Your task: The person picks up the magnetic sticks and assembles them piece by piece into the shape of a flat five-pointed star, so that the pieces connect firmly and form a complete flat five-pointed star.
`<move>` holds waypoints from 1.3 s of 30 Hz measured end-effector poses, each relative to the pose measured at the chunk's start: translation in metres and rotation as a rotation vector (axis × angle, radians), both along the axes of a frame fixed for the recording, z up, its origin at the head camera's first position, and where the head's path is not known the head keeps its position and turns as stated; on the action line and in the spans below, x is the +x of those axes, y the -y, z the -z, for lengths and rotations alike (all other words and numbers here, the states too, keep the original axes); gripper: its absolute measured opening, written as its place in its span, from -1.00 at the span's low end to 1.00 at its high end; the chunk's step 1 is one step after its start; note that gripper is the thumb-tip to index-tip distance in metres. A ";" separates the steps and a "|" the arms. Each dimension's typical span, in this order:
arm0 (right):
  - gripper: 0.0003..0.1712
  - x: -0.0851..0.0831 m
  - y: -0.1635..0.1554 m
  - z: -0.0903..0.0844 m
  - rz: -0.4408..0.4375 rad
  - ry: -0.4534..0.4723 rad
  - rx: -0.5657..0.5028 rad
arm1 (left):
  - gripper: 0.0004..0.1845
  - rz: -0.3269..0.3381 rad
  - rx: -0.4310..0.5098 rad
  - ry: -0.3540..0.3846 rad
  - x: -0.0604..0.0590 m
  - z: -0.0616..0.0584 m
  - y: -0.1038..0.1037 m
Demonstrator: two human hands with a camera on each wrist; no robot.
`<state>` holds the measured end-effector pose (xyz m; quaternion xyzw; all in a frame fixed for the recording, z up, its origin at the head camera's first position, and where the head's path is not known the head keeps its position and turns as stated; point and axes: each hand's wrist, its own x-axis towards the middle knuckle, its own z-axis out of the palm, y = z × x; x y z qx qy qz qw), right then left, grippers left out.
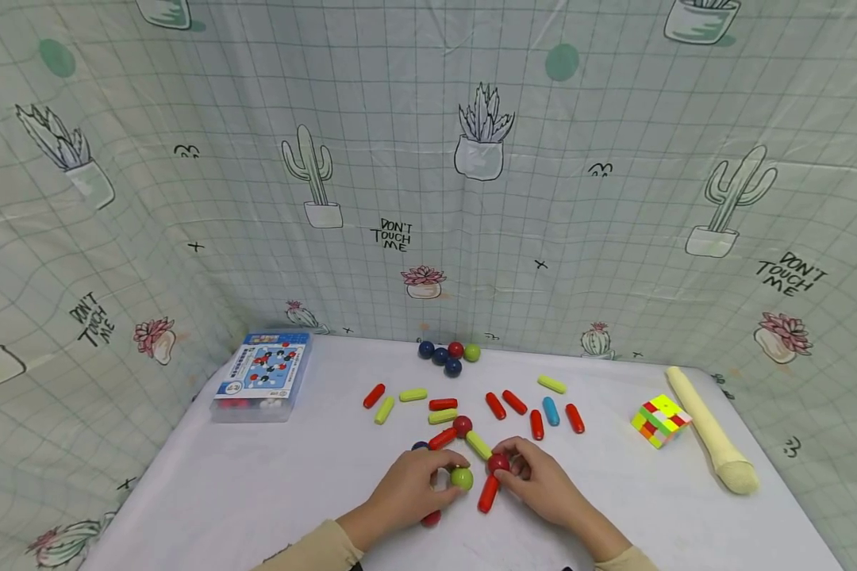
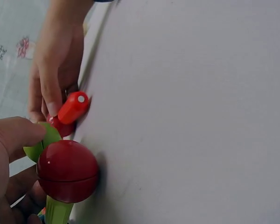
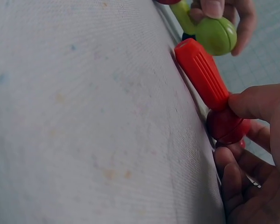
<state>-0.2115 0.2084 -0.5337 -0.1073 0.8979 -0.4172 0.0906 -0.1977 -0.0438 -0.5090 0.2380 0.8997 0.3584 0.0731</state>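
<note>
Counter (image 1: pixel 293 476): loose balls (image 1: pixel 453 367) near far edge, unjoined
Chain (image 1: pixel 478 445): seemingly part-built
Left grip (image 1: pixel 416 484): pinching green ball (image 1: pixel 462 478)
Right grip (image 1: pixel 539 480): pinching red ball (image 1: pixel 498 463)

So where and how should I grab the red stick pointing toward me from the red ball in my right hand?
Probably by the free end of the red stick, pinched across its long sides, coming from your near side and slightly above. Its far end meets the red ball, which the right hand grips, while its near end points toward you, uncovered.
</note>
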 end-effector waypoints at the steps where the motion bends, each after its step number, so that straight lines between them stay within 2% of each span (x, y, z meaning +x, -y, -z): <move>1: -0.62 0.000 0.000 0.000 0.000 0.002 -0.002 | -0.67 0.004 -0.007 0.000 0.001 0.001 0.000; 11: -0.67 -0.002 -0.002 0.000 0.000 -0.006 -0.002 | -0.75 0.051 -0.103 -0.025 0.006 0.004 -0.002; 28: -0.67 -0.002 -0.002 -0.001 0.003 -0.040 -0.008 | -0.71 0.077 -0.097 -0.008 0.010 0.005 -0.006; 39: -0.66 -0.002 -0.003 -0.001 -0.011 -0.049 -0.035 | -0.70 0.057 -0.108 -0.026 0.014 0.003 -0.012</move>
